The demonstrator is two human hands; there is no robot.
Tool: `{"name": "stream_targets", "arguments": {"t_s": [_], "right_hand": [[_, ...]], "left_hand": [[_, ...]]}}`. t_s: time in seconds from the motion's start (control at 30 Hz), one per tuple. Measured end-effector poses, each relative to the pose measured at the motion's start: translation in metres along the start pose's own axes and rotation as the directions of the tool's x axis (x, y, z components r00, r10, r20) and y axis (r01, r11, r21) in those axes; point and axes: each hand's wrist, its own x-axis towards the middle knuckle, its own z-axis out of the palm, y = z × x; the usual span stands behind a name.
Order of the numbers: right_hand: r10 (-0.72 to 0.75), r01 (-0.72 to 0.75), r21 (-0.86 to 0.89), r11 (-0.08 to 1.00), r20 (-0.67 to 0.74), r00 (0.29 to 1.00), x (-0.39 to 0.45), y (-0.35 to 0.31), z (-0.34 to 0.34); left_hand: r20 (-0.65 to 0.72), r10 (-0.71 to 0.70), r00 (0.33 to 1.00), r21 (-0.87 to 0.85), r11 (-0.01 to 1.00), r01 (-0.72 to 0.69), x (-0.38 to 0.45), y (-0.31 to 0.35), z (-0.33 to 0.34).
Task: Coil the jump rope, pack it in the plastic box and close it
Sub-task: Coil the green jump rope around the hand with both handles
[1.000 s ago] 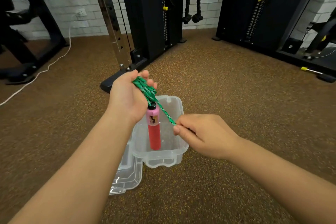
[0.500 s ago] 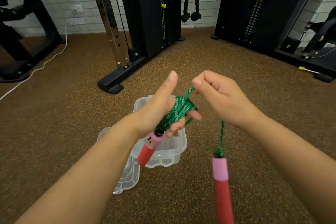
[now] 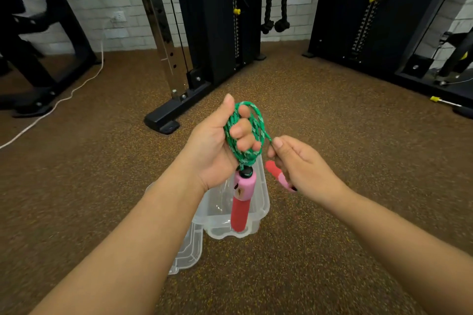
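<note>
The green jump rope (image 3: pixel 252 125) is wound in loops around the fingers of my left hand (image 3: pixel 217 146), which is shut on it. One pink-and-red handle (image 3: pixel 242 202) hangs straight down from that hand, over the clear plastic box (image 3: pixel 263 206) on the floor. My right hand (image 3: pixel 299 163) pinches the rope's free end just right of the coil. The second pink-and-red handle (image 3: pixel 277 176) sits under that hand, partly hidden by it. The box's clear lid (image 3: pixel 188 253) lies on the floor at the box's left, partly behind my left forearm.
Brown speckled gym flooring surrounds the box. A black cable machine base (image 3: pixel 163 120) stands just beyond my hands, with more black machine frames at the back right and left. A white cable (image 3: pixel 64 98) runs along the floor at the left.
My right hand dropped from above the coil to its right side. The second handle, dangling low before, is now drawn up under my right hand. The first handle now hangs vertical.
</note>
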Motion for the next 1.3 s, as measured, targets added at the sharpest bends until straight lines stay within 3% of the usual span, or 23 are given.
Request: {"name": "stream_targets", "arguments": {"t_s": [0.1, 0.23, 0.37, 0.5, 0.6, 0.7, 0.77, 0.8, 0.83, 0.9, 1.0, 1.17, 1.3], "right_hand": [[0.051, -0.05, -0.038, 0.998, 0.035, 0.998, -0.004, 0.001, 0.003], [0.099, -0.085, -0.131, 0.988, 0.107, 0.989, -0.013, -0.002, 0.006], [0.043, 0.005, -0.226, 0.974, 0.205, 0.978, -0.025, -0.016, 0.008], [0.001, 0.089, -0.34, 0.936, 0.256, 0.967, -0.03, -0.037, 0.003], [-0.045, 0.172, -0.449, 0.877, 0.28, 0.959, -0.028, -0.052, -0.003], [-0.036, 0.206, -0.558, 0.804, 0.301, 0.953, -0.026, -0.071, -0.013], [0.002, 0.197, -0.591, 0.782, 0.319, 0.948, -0.026, -0.079, -0.019], [0.003, 0.194, -0.582, 0.789, 0.319, 0.948, -0.026, -0.081, -0.021], [-0.013, 0.199, -0.56, 0.805, 0.318, 0.948, -0.025, -0.082, -0.024], [-0.058, 0.203, -0.483, 0.852, 0.298, 0.953, -0.023, -0.08, -0.03], [-0.082, 0.157, -0.313, 0.937, 0.239, 0.967, -0.015, -0.078, -0.043], [-0.119, 0.118, 0.015, 0.993, 0.171, 0.978, -0.004, -0.066, -0.044], [-0.101, 0.1, 0.013, 0.995, 0.151, 0.983, -0.006, -0.049, -0.026]], "left_hand": [[-0.101, 0.067, 0.993, -0.107, 0.991, -0.078, 0.002, 0.003, 0.002], [-0.16, 0.046, 0.986, -0.145, 0.987, -0.07, 0.0, 0.005, 0.005], [-0.162, 0.06, 0.985, 0.117, 0.992, -0.041, 0.001, -0.001, 0.004], [-0.147, 0.029, 0.989, 0.402, 0.915, 0.033, 0.0, -0.007, 0.01], [-0.148, -0.021, 0.989, 0.486, 0.869, 0.091, -0.006, -0.006, 0.025], [0.009, 0.045, 0.999, 0.508, 0.861, -0.044, -0.023, -0.005, 0.038], [0.025, 0.056, 0.998, 0.522, 0.851, -0.06, -0.025, -0.005, 0.034], [-0.009, 0.033, 0.999, 0.555, 0.831, -0.022, -0.019, -0.007, 0.024], [-0.054, 0.004, 0.999, 0.661, 0.749, 0.033, -0.015, -0.007, 0.018], [0.024, -0.067, 0.997, 0.843, 0.537, 0.016, -0.02, -0.002, 0.015], [0.04, -0.161, 0.986, 0.903, 0.427, 0.033, -0.018, 0.0, 0.012], [0.05, -0.232, 0.971, 0.865, 0.496, 0.074, -0.017, 0.0, 0.013], [0.113, -0.26, 0.959, 0.752, 0.653, 0.089, -0.014, -0.002, 0.005]]}}
